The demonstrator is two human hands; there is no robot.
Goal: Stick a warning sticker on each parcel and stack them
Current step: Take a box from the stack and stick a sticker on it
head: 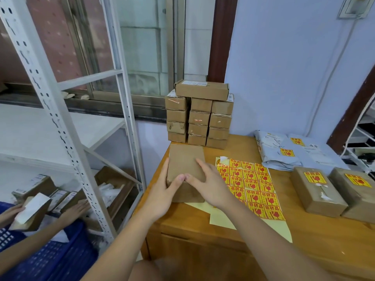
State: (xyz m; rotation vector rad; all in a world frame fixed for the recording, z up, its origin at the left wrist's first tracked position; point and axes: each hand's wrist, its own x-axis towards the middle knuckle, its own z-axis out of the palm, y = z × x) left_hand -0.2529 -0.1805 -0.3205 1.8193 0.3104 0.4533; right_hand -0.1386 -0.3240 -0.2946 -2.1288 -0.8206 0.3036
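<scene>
Head view: a plain brown cardboard parcel (185, 169) with no sticker on its top lies at the near left corner of the honey-coloured wooden table (233, 224). The left hand (162, 194) clasps its near left corner, fingers curled along the left side and thumb on top. The right hand (207, 182) lies on the lid with fingers straight, thumb tip meeting the left thumb at the near edge.

Risks, as I judge them: the parcel sits hard against the table's left edge, so a nudge toward 9 o'clock could tip it off. It also overlaps the pale backing of the sheet of yellow-and-red warning stickers (251, 185) at 3 o'clock, so sliding it that way could crease the sheet or lift the curled sticker at the sheet's top left corner.

Around it: at 12 o'clock, just beyond the parcel, stands a stack of small brown cardboard boxes (199, 116); pushing the parcel away could knock it. At 2 o'clock lie grey plastic mailer bags (284, 151) already stickered; at 3 o'clock, well apart, two stickered brown parcels (318, 191). At 9 o'clock stands a white metal shelf rack (60, 110), and at 8 o'clock another person's hands (77, 207) handle a box over a blue plastic crate (50, 258).
</scene>
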